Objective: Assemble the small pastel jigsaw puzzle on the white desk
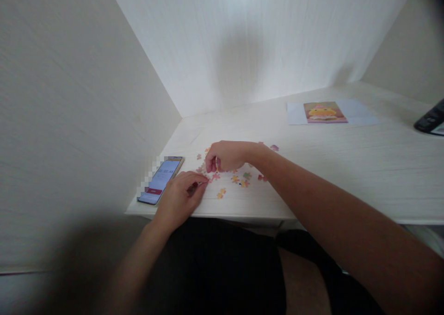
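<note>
Several small pink and orange jigsaw pieces (236, 180) lie scattered on the pale wooden desk (347, 167) near its front edge. My left hand (182, 197) rests on the desk beside a phone, its fingers pinched round a pink piece at the fingertips. My right hand (225, 155) reaches across from the right, fingers curled down over the pieces, and seems to pinch a small piece. Both hands almost meet above the pile.
A phone (160, 180) with a lit screen lies at the desk's left front corner. A sheet with a picture of a yellow figure (326, 112) lies at the back right. A dark object (432, 118) sits at the far right edge. Walls close the left and back.
</note>
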`<state>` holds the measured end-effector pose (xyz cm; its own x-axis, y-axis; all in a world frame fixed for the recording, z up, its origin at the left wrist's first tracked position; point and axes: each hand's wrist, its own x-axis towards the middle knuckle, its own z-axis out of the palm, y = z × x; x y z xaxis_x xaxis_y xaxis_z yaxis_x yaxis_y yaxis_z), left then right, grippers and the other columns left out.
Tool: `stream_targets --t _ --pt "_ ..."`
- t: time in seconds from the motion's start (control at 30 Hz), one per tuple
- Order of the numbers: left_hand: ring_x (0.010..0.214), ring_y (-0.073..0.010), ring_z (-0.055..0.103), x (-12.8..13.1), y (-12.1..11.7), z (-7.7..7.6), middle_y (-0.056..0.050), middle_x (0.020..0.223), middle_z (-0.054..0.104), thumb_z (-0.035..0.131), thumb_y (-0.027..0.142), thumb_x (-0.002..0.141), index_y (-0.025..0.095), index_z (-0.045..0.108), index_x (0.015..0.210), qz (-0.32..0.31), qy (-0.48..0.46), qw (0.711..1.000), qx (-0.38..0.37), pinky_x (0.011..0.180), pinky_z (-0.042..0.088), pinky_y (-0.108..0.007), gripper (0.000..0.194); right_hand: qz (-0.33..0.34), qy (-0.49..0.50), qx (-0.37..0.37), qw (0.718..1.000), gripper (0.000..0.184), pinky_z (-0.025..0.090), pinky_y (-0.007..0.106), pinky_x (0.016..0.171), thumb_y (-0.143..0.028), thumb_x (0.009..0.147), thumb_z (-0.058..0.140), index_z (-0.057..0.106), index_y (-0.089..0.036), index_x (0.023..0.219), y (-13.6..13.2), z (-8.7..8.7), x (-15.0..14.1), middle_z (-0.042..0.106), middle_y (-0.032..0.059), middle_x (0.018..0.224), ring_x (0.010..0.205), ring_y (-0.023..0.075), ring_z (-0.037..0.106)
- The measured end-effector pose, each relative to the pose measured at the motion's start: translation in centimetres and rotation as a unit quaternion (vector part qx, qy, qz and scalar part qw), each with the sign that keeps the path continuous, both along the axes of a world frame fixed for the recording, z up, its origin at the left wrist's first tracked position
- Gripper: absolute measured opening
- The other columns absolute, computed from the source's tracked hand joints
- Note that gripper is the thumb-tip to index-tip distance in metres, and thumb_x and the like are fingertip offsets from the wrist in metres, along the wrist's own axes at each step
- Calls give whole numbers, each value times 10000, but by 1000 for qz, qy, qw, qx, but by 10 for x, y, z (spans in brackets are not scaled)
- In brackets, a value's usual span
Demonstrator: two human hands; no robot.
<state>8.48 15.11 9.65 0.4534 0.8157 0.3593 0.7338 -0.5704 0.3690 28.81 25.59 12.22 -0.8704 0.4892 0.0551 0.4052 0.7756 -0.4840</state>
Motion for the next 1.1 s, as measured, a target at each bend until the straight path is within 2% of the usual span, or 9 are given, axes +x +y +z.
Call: stream_targets --t 0.2,0.3,0.5,0.7,0.77,0.83,0.9,0.97,1.1 --pt "860 -143 555 0 0 0 22 981 628 565 219 938 226 648 986 1 7 1000 -5 744 426 -293 96 -74 -71 -19 995 208 400 241 550 -211 643 696 755 -183 840 -5 5 1 741 35 807 653 147 609" --pt "812 -139 545 -2 1 -2 24 956 622 568 227 934 230 651 996 8 3 1000 -6 724 416 -291 104 -83 -92 -31 992 239 399 248 547 -306 622 741 750 -189 830 -6 6 3 734 29 780 637 151 605" --pt "789 -110 544 -6 2 -7 52 950 620 580 237 928 252 651 1013 34 -3 999 4 702 426 -262 111 -54 -70 -24 996 296 402 245 559 -204 634 635 772 -205 896 -8 4 0 744 30 819 663 153 616" --pt "793 -101 544 -3 0 -3 66 957 620 599 236 921 254 646 1017 39 -5 999 -6 708 421 -248 107 -31 -21 15 999 370 396 240 584 -96 668 526 784 -210 907 -9 0 -9 758 37 877 694 138 613" --pt "791 -103 540 -3 -1 -2 66 958 618 603 235 920 249 643 1003 43 -9 999 -8 700 420 -247 93 -49 -15 16 999 300 396 240 581 -150 689 574 775 -204 904 -10 0 -10 757 42 898 701 139 616" --pt "788 -106 538 -4 -2 -3 64 958 616 600 238 921 245 636 998 44 -11 999 -5 705 421 -249 85 -67 -32 0 997 232 398 248 567 -287 675 671 764 -209 873 -11 2 -8 752 35 862 672 148 615" --pt "781 -106 538 -5 -1 -4 68 945 615 602 233 919 250 631 1000 45 -10 999 1 710 419 -249 88 -77 -59 -6 995 294 403 258 561 -393 617 737 752 -206 843 -14 5 -5 744 33 812 644 157 612" --pt "777 -105 537 -6 -1 -5 71 930 611 603 226 916 254 628 995 50 -10 999 3 701 416 -245 87 -78 -74 -2 994 284 408 259 569 -372 614 737 750 -200 839 -16 7 -4 743 37 807 647 158 614" --pt "771 -108 536 -5 -1 -4 67 926 614 602 219 909 244 630 984 53 -7 999 6 700 413 -247 84 -48 -62 -3 997 262 412 243 592 -215 666 653 766 -194 901 -17 9 -6 755 40 881 696 149 627"
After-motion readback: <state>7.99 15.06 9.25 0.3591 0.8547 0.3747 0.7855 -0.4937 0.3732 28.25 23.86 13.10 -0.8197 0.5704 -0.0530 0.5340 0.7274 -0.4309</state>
